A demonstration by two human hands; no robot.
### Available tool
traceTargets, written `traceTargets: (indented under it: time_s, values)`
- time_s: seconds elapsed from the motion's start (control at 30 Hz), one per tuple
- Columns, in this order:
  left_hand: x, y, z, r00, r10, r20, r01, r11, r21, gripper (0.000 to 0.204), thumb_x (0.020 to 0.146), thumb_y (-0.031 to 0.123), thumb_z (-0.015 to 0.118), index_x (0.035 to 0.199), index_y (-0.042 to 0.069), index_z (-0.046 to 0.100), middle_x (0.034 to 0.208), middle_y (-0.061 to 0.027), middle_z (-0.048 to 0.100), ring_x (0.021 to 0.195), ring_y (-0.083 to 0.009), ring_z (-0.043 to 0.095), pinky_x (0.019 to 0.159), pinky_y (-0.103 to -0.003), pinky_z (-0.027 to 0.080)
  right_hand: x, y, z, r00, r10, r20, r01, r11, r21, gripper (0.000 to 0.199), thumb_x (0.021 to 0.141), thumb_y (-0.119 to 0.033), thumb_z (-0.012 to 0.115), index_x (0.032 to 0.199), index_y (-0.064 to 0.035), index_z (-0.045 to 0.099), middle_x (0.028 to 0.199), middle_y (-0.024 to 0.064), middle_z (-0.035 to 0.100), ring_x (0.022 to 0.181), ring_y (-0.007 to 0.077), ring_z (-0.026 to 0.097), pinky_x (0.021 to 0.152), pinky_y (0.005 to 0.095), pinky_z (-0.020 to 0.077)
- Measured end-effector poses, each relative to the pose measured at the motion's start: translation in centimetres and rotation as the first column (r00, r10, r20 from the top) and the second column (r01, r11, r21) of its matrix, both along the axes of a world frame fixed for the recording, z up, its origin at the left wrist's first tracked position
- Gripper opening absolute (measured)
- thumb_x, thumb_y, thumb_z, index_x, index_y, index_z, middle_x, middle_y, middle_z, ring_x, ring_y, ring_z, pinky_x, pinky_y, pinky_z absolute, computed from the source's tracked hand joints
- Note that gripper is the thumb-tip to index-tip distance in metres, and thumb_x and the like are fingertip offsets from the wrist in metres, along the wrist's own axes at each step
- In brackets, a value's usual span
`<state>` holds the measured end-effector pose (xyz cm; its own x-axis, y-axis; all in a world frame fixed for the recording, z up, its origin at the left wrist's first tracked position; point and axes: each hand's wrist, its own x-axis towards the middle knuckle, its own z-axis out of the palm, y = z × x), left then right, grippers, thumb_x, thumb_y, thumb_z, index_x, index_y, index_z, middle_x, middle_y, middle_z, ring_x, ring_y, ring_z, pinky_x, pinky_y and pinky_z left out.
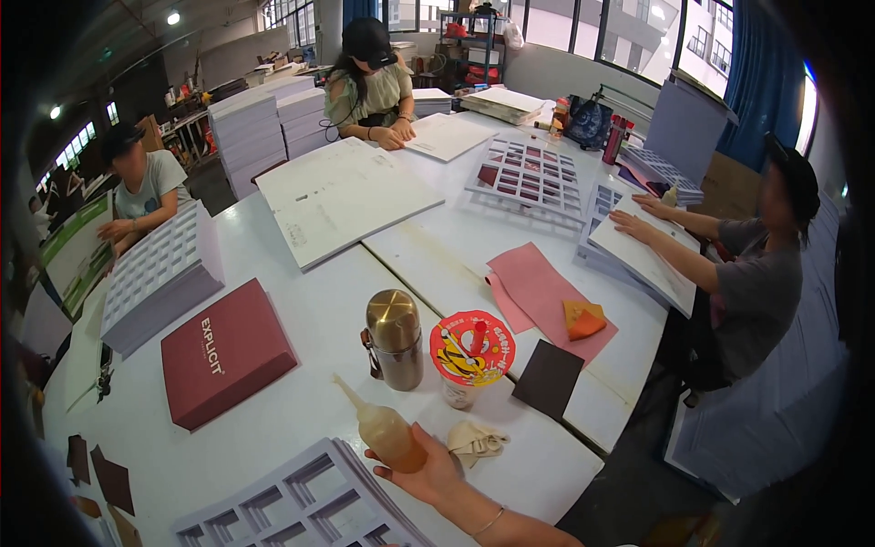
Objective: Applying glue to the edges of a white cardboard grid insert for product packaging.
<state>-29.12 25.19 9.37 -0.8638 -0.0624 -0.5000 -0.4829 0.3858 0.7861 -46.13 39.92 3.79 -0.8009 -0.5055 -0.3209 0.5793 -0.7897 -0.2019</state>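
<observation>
head view | worn on the person's head | faces forward-down over white table (301,319) | wide fisheye, edges bend | hands near

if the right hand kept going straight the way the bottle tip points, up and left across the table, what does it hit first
Probably the dark red box. The right hand holds the amber squeeze bottle, nozzle aimed up-left; that line passes left of the metal flask. Depth is unclear, so the nozzle might clear the box's near corner.

An amber glue bottle (387,433), a brass-coloured flask (395,339), a red-and-yellow patterned cup lid (472,348), a maroon box (224,351), pink sheets (538,283) and a dark brown square (548,378) lie on the white table (319,310).
</observation>
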Motion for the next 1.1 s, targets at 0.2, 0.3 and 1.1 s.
traceTargets:
  time_s: [0.2,0.3,1.1]
  values:
    - [-0.3,1.6,-0.9,0.694,0.024,-0.720,-0.080,0.996,-0.044,0.016,0.091,0.011,0.059,0.105,0.004,0.063,0.072,-0.0088,0.063,0.057,-0.0157,0.055,0.053,-0.028,0.045,0.3,-0.2,0.3,1.000,-0.012,0.021,0.011,1.000,0.024,0.052,0.091,-0.044,0.052,0.131,-0.0113,0.044,0.128,0.0123,0.050,0.116,0.0347,0.049,0.089,0.0459,0.0387]
    - [0.4,0.2,-2.6,0.726,-0.142,-0.673,0.054,0.987,-0.151,0.022,0.087,0.010,0.060,0.108,0.005,0.062,0.091,-0.0123,0.062,0.078,-0.0237,0.055,0.070,-0.034,0.044,0.4,-0.1,0.2,1.000,-0.023,0.000,0.023,1.000,0.004,0.049,0.092,-0.042,0.051,0.129,-0.0095,0.047,0.124,0.0128,0.055,0.111,0.0318,0.055,0.086,0.0429,0.0447]
    - [24.6,-8.2,1.6,0.205,0.417,-0.885,-0.915,0.404,-0.021,0.021,0.097,0.010,0.042,0.099,-0.004,0.057,0.083,-0.0090,0.060,0.072,-0.0184,0.055,0.064,-0.030,0.044,1.6,-1.2,-0.4,0.977,-0.113,-0.183,0.127,0.990,0.066,0.043,0.093,-0.041,0.051,0.120,-0.0064,0.052,0.111,0.0137,0.057,0.101,0.0312,0.057,0.075,0.0397,0.0484]
